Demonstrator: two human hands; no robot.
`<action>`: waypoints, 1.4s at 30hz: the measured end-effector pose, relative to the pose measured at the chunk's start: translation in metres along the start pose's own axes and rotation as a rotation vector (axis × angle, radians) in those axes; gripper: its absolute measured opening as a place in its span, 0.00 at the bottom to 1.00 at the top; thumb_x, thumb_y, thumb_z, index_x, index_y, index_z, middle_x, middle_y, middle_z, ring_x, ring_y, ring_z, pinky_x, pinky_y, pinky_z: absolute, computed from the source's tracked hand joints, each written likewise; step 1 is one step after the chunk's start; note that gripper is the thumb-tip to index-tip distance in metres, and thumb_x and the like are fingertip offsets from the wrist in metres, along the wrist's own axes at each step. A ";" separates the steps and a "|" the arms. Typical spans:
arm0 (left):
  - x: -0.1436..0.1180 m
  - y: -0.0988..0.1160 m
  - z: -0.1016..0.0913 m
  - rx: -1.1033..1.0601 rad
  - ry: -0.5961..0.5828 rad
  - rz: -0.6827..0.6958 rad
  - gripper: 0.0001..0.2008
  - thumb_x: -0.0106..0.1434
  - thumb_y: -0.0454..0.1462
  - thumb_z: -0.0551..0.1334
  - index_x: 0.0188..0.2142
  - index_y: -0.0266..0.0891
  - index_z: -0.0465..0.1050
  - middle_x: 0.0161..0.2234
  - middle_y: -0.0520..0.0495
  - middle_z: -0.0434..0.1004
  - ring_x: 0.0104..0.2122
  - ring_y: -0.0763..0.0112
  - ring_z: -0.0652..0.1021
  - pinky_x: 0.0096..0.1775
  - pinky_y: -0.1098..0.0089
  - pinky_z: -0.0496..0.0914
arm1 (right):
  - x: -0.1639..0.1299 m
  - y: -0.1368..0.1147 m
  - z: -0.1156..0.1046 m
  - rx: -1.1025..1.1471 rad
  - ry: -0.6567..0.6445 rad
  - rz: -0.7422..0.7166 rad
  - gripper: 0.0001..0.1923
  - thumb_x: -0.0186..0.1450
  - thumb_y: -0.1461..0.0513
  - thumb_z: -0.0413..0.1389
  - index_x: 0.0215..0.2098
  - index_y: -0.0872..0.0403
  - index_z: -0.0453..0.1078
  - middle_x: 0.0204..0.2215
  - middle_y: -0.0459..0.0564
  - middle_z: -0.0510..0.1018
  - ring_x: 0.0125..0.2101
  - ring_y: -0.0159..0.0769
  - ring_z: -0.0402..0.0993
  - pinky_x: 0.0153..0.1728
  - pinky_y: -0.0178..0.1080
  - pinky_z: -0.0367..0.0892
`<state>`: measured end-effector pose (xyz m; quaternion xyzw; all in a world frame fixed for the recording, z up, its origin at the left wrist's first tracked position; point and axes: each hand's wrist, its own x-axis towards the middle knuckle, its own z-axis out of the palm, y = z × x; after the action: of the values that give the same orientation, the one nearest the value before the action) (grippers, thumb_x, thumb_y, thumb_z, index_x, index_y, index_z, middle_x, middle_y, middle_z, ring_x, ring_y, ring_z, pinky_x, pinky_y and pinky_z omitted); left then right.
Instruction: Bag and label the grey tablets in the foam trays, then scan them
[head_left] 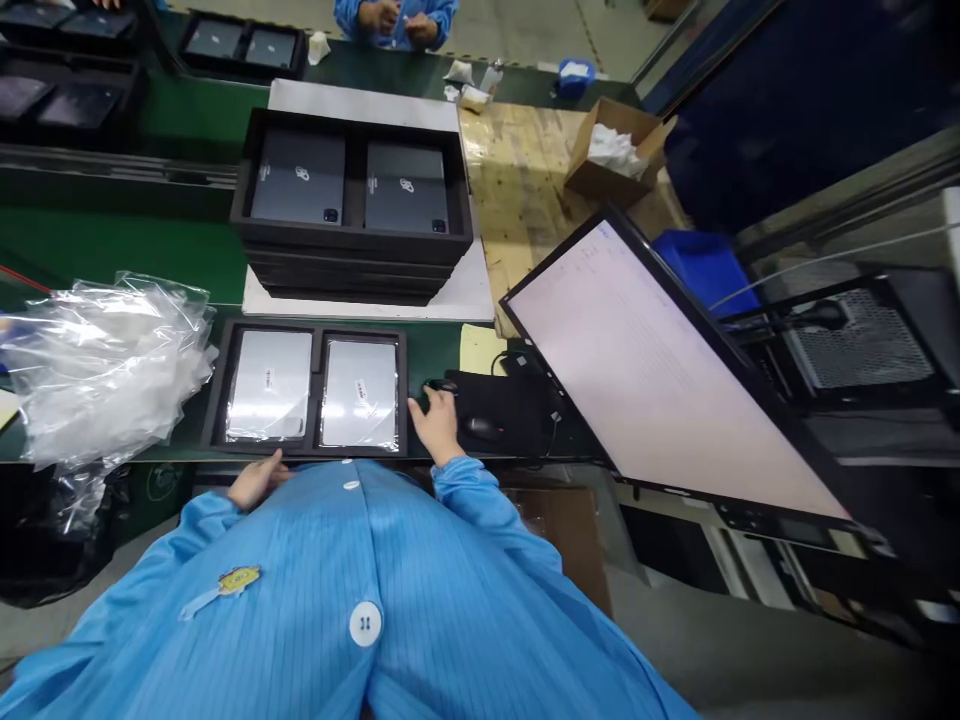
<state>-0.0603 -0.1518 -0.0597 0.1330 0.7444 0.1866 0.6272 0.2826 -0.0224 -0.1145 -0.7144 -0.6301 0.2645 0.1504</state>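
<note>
Both hands (259,480) (435,420) at black tray (311,450) edges; two bagged tablets (315,390) inside.

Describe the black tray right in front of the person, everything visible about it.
The black tray lies flat on the green bench at the near edge. It has two side-by-side compartments, each holding a silvery, glossy-wrapped tablet with a small label. It looks like matte foam or plastic. The left hand rests at its near left rim; the right hand touches its right edge. Crumpled clear bags lie just left.
</note>
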 end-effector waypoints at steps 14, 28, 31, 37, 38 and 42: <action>0.081 0.090 -0.089 0.711 0.572 0.348 0.29 0.73 0.41 0.52 0.68 0.26 0.59 0.56 0.20 0.75 0.55 0.38 0.78 0.58 0.48 0.69 | 0.037 -0.023 -0.002 0.214 -0.085 0.466 0.19 0.71 0.59 0.54 0.57 0.61 0.69 0.48 0.61 0.83 0.34 0.37 0.83 0.35 0.34 0.74; 0.097 0.077 -0.099 0.671 0.451 0.403 0.25 0.73 0.41 0.51 0.66 0.31 0.61 0.53 0.24 0.77 0.50 0.43 0.79 0.52 0.54 0.71 | 0.016 -0.263 0.045 -0.694 -0.606 -0.688 0.19 0.69 0.63 0.55 0.57 0.59 0.72 0.46 0.63 0.83 0.47 0.53 0.81 0.47 0.44 0.72; 0.098 0.077 -0.100 0.654 0.438 0.409 0.25 0.73 0.41 0.51 0.65 0.32 0.61 0.52 0.25 0.77 0.50 0.43 0.79 0.52 0.54 0.71 | 0.022 -0.264 0.051 -0.733 -0.616 -0.671 0.18 0.69 0.62 0.56 0.56 0.59 0.72 0.46 0.62 0.83 0.47 0.53 0.81 0.45 0.43 0.72; 0.096 0.080 -0.101 0.658 0.414 0.409 0.25 0.73 0.40 0.51 0.66 0.30 0.60 0.53 0.24 0.76 0.52 0.42 0.78 0.54 0.53 0.71 | 0.027 -0.264 0.057 -0.727 -0.628 -0.638 0.19 0.70 0.61 0.56 0.57 0.59 0.71 0.48 0.63 0.83 0.48 0.53 0.81 0.47 0.44 0.71; 0.096 0.080 -0.101 0.660 0.412 0.403 0.25 0.73 0.39 0.51 0.66 0.30 0.60 0.54 0.24 0.76 0.53 0.41 0.78 0.54 0.52 0.71 | 0.027 -0.264 0.058 -0.730 -0.632 -0.637 0.19 0.70 0.61 0.56 0.57 0.58 0.71 0.48 0.63 0.83 0.48 0.53 0.81 0.47 0.44 0.71; 0.092 0.084 -0.101 0.666 0.405 0.391 0.25 0.74 0.39 0.51 0.67 0.29 0.59 0.55 0.22 0.75 0.55 0.39 0.77 0.56 0.50 0.70 | 0.024 -0.264 0.054 -0.690 -0.618 -0.628 0.18 0.70 0.61 0.56 0.56 0.58 0.71 0.48 0.62 0.83 0.48 0.53 0.80 0.48 0.44 0.71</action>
<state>-0.1793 -0.0480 -0.0890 0.4272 0.8327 0.0741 0.3443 0.0367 0.0374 -0.0185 -0.3894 -0.8775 0.1825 -0.2124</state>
